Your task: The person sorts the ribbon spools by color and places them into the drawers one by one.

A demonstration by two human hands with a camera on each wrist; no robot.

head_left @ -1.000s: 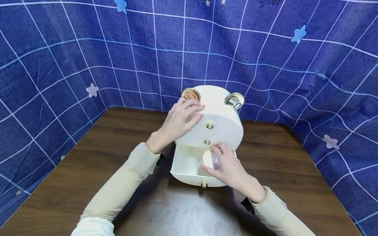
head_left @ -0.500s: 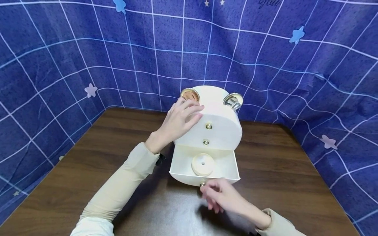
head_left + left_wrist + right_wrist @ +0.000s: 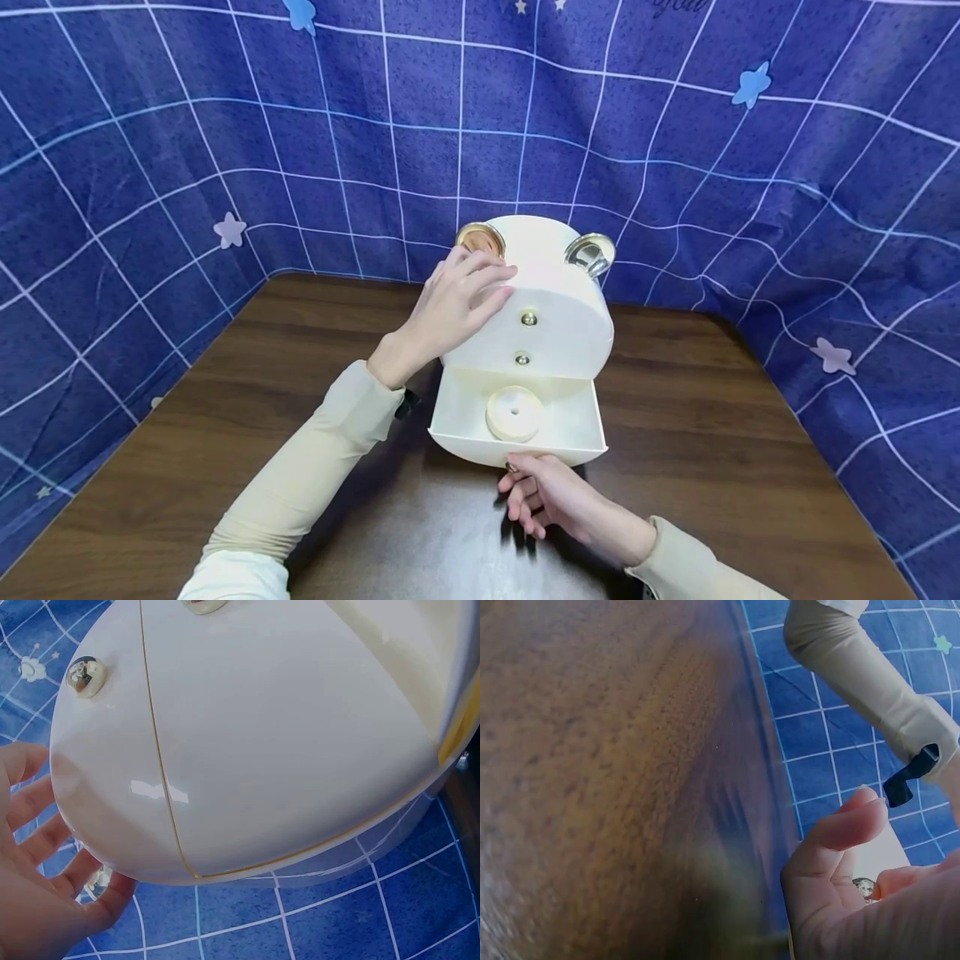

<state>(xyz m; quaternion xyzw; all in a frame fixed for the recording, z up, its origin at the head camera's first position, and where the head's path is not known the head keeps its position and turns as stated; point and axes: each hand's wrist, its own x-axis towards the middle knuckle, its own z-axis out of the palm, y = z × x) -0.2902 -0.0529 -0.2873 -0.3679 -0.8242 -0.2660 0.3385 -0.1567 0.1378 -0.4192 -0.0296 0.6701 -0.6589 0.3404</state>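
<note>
A rounded white drawer box (image 3: 558,333) with ear-like gold-rimmed pieces stands on the table. Its lowest drawer (image 3: 566,417) is pulled out. Inside lies a thick, cream-coloured round disc (image 3: 514,413) with a small centre hole. My left hand (image 3: 450,308) rests at the box's upper left side, fingers spread and relaxed; the left wrist view shows its fingertips along the curved edge of the box front (image 3: 285,735). At the drawer's front, my right hand (image 3: 555,500) pinches the small metallic knob (image 3: 511,467) between thumb and forefinger, the other fingers loosely bent below.
Two more gold knobs, an upper knob (image 3: 528,318) and a lower knob (image 3: 522,359), sit on the closed drawer fronts. The brown wooden table (image 3: 330,333) extends on both sides. A blue gridded cloth (image 3: 375,150) hangs close behind the box.
My right hand has let go of the round disc in the drawer, moved down to the drawer front and taken hold of its knob. The left hand has stayed in place.
</note>
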